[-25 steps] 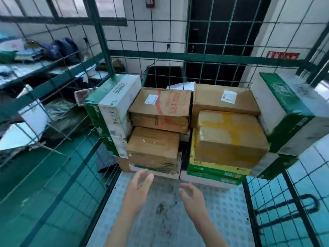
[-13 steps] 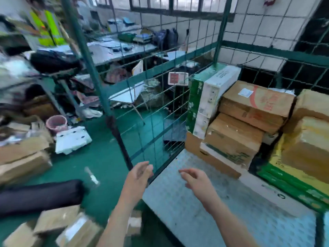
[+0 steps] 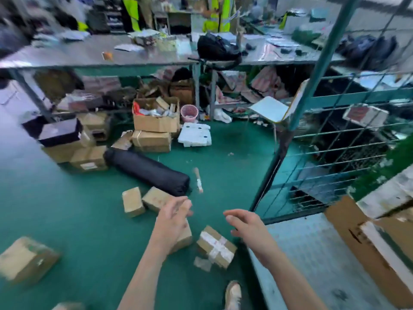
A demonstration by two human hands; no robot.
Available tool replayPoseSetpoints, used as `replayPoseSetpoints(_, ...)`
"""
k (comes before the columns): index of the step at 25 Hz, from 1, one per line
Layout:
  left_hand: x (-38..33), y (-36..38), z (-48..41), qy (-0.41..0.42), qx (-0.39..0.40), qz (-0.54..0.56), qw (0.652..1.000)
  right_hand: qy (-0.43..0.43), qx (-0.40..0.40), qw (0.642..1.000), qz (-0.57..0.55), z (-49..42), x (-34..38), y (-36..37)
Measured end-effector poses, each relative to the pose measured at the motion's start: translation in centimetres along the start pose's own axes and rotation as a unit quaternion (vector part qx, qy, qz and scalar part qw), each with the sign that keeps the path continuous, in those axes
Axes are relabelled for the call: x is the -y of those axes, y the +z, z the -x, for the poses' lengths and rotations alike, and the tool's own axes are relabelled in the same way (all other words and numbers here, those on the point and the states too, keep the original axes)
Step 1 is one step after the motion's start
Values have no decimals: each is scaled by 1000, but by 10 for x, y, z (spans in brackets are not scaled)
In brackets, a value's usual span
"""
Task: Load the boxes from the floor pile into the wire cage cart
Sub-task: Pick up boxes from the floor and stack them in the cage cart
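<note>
Small brown boxes lie scattered on the green floor: a taped box [image 3: 216, 246] near my foot, two side by side [image 3: 133, 201] further out, one partly under my left hand [image 3: 184, 237], and a larger one [image 3: 24, 260] at the far left. My left hand [image 3: 173, 218] hovers over the floor with fingers relaxed and holds nothing. My right hand [image 3: 248, 223] is also empty, fingers loosely spread, near the corner of the wire cage cart [image 3: 288, 135]. Stacked boxes [image 3: 366, 240] sit on the cart's metal floor at the right edge.
A long black bag [image 3: 147, 171] lies on the floor beyond the small boxes. More cartons [image 3: 152, 137] and a pink basket [image 3: 189, 113] stand under a cluttered metal table [image 3: 89, 54]. My shoe [image 3: 233, 295] is by the cart's edge. People in yellow vests stand behind the table.
My view has swung left from the stacked boxes in the cart to the floor pile. Both empty hands moved with it, from over the cart floor to over the green floor.
</note>
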State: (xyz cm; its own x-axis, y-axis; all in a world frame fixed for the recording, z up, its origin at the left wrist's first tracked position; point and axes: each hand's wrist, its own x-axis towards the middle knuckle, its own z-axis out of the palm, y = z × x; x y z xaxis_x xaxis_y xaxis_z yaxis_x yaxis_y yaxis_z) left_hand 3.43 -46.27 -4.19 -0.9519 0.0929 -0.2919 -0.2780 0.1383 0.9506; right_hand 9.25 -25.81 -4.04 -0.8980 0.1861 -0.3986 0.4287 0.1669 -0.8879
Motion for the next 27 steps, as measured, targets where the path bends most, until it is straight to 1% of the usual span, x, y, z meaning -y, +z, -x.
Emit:
replayPoseSetpoints(5,15,-30,-13,-48,-76,52,995,4,77,996,45,-54,13,28)
replayPoseSetpoints(7,10,-43,-23,-44,-104,60,992,-5,103,993,49,-75,25,38)
replayPoseSetpoints(13,-6,-88,-43,-45,-230,77,969,-22,186,981,56,-142,55,74)
replayPoseSetpoints(17,8,-123,-26,-52,-326,95,939,-28,280,956,83,-166,67,133)
replayPoseSetpoints(21,29,-163,8,-80,-421,136,893,-35,367,921,128,-160,76,205)
replayPoseSetpoints(24,43,-200,35,-89,-472,156,863,-47,414,896,156,-150,86,263)
replayPoseSetpoints(27,54,-246,70,-81,-519,162,836,-77,449,871,185,-126,96,328)
